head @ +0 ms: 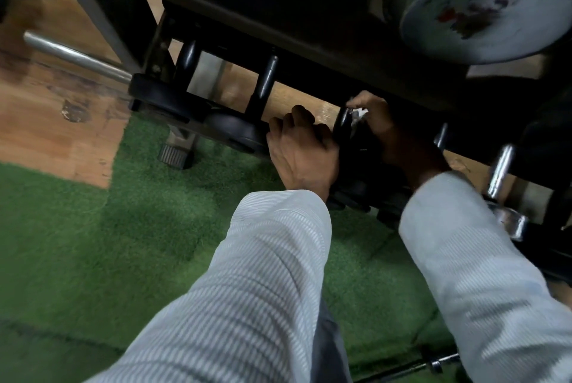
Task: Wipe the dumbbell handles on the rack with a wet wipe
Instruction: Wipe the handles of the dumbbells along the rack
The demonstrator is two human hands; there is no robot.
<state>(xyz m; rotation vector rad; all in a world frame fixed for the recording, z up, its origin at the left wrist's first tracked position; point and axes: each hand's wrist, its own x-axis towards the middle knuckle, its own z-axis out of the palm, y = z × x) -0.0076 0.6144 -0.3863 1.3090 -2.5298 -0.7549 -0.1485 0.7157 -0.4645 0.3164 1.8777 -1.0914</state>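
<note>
A black dumbbell [348, 147] lies on the lowest shelf of the dark rack [309, 42], between my two hands. My left hand [301, 153] grips the rack's front rail beside the dumbbell's near head. My right hand [376, 121] reaches behind that head and pinches a crumpled white wet wipe [359, 112] against the handle, which is mostly hidden. Two more black dumbbells [263, 85] rest to the left on the same shelf. A chrome dumbbell [501, 172] sits to the right.
A big chrome dumbbell head [486, 14] juts out from the upper shelf at top right. A steel bar [74, 56] sticks out at left. Green turf [139, 228] and wooden floor [46, 122] lie below; a thin bar [433, 365] lies on the turf.
</note>
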